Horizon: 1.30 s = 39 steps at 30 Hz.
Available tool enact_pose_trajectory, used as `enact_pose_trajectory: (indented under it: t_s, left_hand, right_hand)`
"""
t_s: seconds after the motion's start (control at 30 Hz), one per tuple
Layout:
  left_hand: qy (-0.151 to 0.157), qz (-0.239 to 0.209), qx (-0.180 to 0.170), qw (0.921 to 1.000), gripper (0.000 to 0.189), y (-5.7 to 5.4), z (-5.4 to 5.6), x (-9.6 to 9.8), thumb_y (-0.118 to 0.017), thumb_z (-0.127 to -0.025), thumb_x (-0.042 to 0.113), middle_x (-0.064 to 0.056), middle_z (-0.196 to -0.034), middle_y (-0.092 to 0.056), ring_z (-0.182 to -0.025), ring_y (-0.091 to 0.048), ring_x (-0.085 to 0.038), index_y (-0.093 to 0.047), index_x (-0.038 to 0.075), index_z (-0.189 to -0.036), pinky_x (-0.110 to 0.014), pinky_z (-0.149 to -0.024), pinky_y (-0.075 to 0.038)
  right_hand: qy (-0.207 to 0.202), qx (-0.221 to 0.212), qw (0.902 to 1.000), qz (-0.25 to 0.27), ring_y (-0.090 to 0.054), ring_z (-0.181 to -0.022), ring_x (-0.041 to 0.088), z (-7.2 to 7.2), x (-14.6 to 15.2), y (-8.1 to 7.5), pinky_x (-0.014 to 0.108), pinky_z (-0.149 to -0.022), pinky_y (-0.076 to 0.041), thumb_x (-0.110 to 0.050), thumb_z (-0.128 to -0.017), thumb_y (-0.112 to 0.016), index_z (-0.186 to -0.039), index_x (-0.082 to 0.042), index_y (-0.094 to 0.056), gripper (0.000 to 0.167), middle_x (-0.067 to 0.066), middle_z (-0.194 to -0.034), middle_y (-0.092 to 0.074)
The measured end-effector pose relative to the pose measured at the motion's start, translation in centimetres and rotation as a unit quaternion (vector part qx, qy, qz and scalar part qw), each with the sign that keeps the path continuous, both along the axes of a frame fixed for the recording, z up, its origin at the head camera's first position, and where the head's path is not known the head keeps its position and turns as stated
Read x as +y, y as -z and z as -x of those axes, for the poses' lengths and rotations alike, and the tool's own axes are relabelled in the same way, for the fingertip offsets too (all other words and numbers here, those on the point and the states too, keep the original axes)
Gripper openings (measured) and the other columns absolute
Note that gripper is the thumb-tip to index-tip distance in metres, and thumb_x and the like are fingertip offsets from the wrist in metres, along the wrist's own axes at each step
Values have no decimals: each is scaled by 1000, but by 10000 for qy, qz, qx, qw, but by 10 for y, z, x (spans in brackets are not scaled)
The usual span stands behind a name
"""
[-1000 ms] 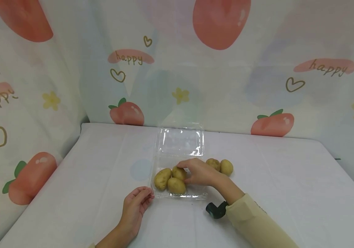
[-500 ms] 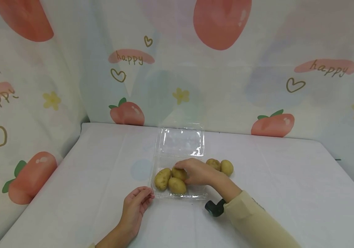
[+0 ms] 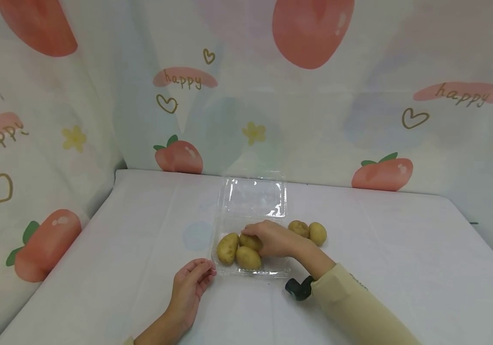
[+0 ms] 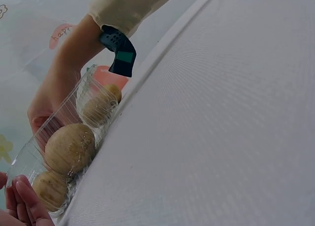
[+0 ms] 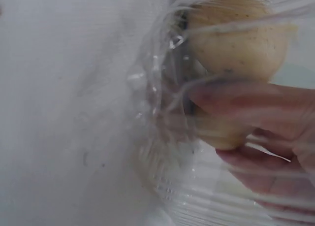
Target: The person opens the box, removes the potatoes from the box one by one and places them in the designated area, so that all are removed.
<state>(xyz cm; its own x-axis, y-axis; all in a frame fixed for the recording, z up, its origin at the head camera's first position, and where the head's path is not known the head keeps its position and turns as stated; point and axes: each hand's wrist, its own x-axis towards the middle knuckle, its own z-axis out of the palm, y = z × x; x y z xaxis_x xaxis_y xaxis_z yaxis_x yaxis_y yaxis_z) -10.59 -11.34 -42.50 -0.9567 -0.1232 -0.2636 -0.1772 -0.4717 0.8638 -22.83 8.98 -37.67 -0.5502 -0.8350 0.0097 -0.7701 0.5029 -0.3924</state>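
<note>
A clear plastic clamshell container [image 3: 274, 270] sits with its lid [image 3: 255, 196] folded back. In its near half lie three potatoes: a long one at the left [image 3: 227, 249], one at the front [image 3: 248, 258], and a third [image 3: 250, 241] behind that. My right hand [image 3: 274, 239] reaches in from the right and grips this rear potato, which shows between thumb and fingers [image 5: 241, 159] through the plastic in the right wrist view. At the front left corner, my left hand [image 3: 190, 285] pinches the container's rim; its fingers [image 4: 30, 199] overlap the wall in the left wrist view.
Two more potatoes [image 3: 299, 229] [image 3: 317, 234] lie side by side on the white cloth, right of the container and behind my right forearm. A dark wrist-worn device [image 3: 299, 290] sticks out under the right sleeve [image 3: 349, 292]. A printed curtain [image 3: 315, 120] stands behind the table.
My right hand has shifted slightly left over the rear potato, its thumb now more hidden. The left hand and container hold their places, and the head view has shifted a little.
</note>
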Motion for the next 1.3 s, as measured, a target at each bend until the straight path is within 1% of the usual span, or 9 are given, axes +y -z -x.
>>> enact_pose_trajectory:
  t_s: [0.1, 0.23, 0.33, 0.57, 0.73, 0.93, 1.17, 1.3]
  left_hand:
    - [-11, 4, -23, 10000, 5, -1, 1, 0, -57, -87, 8, -5, -82, -59, -76, -57, -13, -57, 4, -86, -22, -72, -49]
    - [-25, 8, -67, 10000, 5, -1, 1, 0, -57, -87, 8, -5, -82, -59, -76, -57, -13, -56, 3, -86, -23, -72, -49]
    - [-29, 6, -78, 10000, 5, -1, 1, 0, -56, -87, 8, -5, -82, -59, -76, -57, -13, -56, 3, -87, -23, -72, -49]
    - [-32, -23, -41, 10000, 4, -1, 1, 0, -56, -87, 7, -5, -82, -59, -76, -57, -13, -56, 3, -86, -23, -73, -49]
    - [-21, -24, -61, 10000, 4, -1, 1, 0, -56, -87, 7, -5, -82, -59, -76, -57, -13, -56, 3, -86, -23, -73, -49]
    - [-21, -33, -106, 9999, 4, 0, 1, 0, -56, -87, 7, -5, -82, -59, -76, -57, -13, -57, 4, -86, -23, -73, -49]
    - [-17, -37, -72, 10000, 4, 0, 1, 0, -56, -87, 7, -5, -82, -59, -76, -57, -13, -57, 4, -86, -23, -72, -49]
    - [-22, -33, -71, 10000, 4, 0, 1, 0, -57, -87, 8, -5, -82, -59, -76, -57, -13, -57, 4, -86, -22, -72, -49]
  right_hand:
    - [-33, 34, 10000, -11, -54, -88, 13, 0, 1, 1, 26, -78, -46, 1, -70, -74, -116, 1, -59, 49, 4, -106, -61]
    - [-60, 92, 9999, -45, -55, -96, 16, 0, 1, 1, 28, -83, -46, 0, -71, -73, -118, 2, -58, 49, 7, -112, -60]
    - [-77, 108, 9999, -49, -56, -98, 17, 1, 1, 1, 29, -85, -46, 0, -72, -73, -118, 2, -58, 48, 7, -113, -60]
    - [-100, -45, 9999, 127, -55, -106, 19, 4, 5, 5, 30, -90, -43, -3, -74, -72, -120, 2, -57, 49, 9, -118, -59]
    - [-195, -167, 9991, 344, -55, -106, 17, 5, 7, 7, 28, -89, -43, -3, -75, -72, -121, 2, -56, 49, 8, -119, -59]
    - [-243, -204, 9985, 452, -54, -109, 20, 5, 9, 7, 28, -90, -43, -4, -75, -73, -121, 2, -56, 50, 10, -120, -58]
    - [-208, -285, 9980, 518, -54, -109, 20, 6, 11, 7, 28, -90, -43, -6, -75, -73, -121, 2, -56, 50, 11, -120, -58]
    - [-65, -317, 9966, 759, -56, -106, 20, 6, 13, 6, 28, -88, -45, -7, -74, -73, -121, 3, -56, 51, 11, -120, -58]
